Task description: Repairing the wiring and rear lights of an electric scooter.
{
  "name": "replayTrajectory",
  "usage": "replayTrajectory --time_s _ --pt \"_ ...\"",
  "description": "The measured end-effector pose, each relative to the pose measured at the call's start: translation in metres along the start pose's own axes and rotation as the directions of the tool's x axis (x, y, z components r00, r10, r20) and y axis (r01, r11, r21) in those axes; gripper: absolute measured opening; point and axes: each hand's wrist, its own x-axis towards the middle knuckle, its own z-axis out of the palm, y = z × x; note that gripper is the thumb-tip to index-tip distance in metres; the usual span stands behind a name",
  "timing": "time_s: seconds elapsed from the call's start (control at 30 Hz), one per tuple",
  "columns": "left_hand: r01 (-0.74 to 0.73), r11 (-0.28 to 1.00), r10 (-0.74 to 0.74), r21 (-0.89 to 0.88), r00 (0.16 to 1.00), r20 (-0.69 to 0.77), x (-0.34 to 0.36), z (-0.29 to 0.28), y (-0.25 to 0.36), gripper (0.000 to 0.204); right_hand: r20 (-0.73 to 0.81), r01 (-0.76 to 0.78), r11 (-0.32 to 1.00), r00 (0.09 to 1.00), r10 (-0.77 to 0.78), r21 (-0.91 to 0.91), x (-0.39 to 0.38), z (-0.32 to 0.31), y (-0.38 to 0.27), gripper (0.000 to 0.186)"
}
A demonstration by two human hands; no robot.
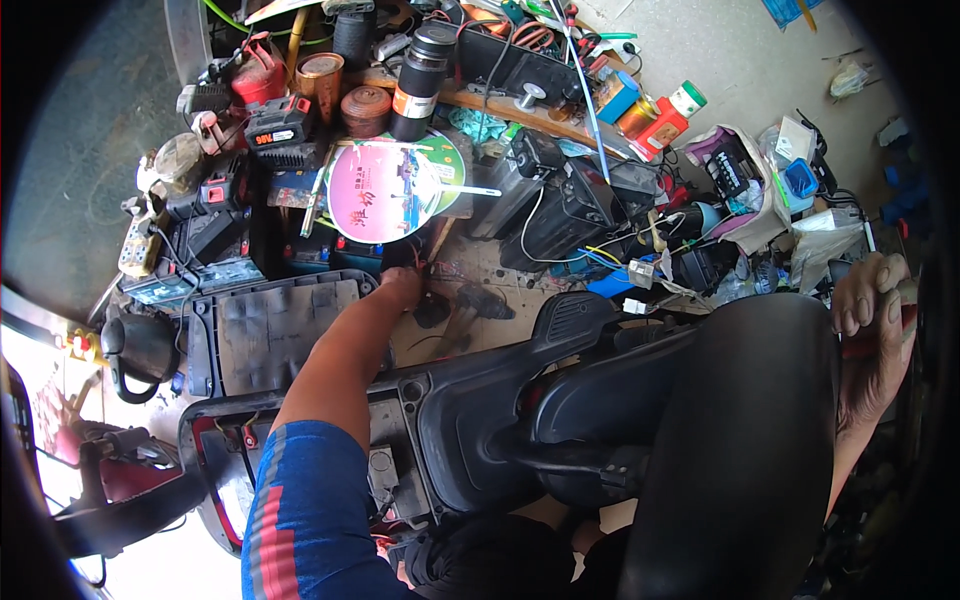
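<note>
My left hand (403,288) reaches forward across an electric scooter (470,430), down beside some dark batteries (340,257) at the foot of a cluttered bench. Its fingers are mostly hidden, and whether they hold anything is unclear. A dark panel (285,330) lies left of that forearm, beyond the scooter's open floor compartment (385,475). At the far right my right hand (870,330) has its fingers curled beside the long black seat (740,430), which blocks part of the view. What those fingers grip cannot be made out.
A round pink fan (385,195) and a black flask (420,80) sit on the crowded bench. Cordless tool batteries (278,122) lie to its left. A dark kettle (140,350) stands at left; a filled bag (745,190) at right. A dark tool (485,302) lies on the floor.
</note>
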Motion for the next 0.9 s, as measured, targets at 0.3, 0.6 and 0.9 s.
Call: replayTrajectory --time_s 0.3,0.6,0.9 --pt "-0.275 0.879 0.32 -0.39 0.946 0.055 0.005 -0.003 0.002 0.049 -0.041 -0.018 0.996 0.999 0.022 0.092 -0.002 0.001 0.004 0.024" --pt "-0.311 0.805 0.542 -0.505 0.731 0.414 -0.029 -0.026 0.062 0.049 -0.06 -0.009 0.999 0.998 0.011 0.044 -0.003 0.0 -0.001 0.025" --pt "-0.249 0.954 0.272 -0.169 0.954 0.125 -0.027 -0.034 0.028 0.039 0.006 -0.065 0.995 0.998 0.065 0.077 -0.004 -0.008 0.0 0.026"
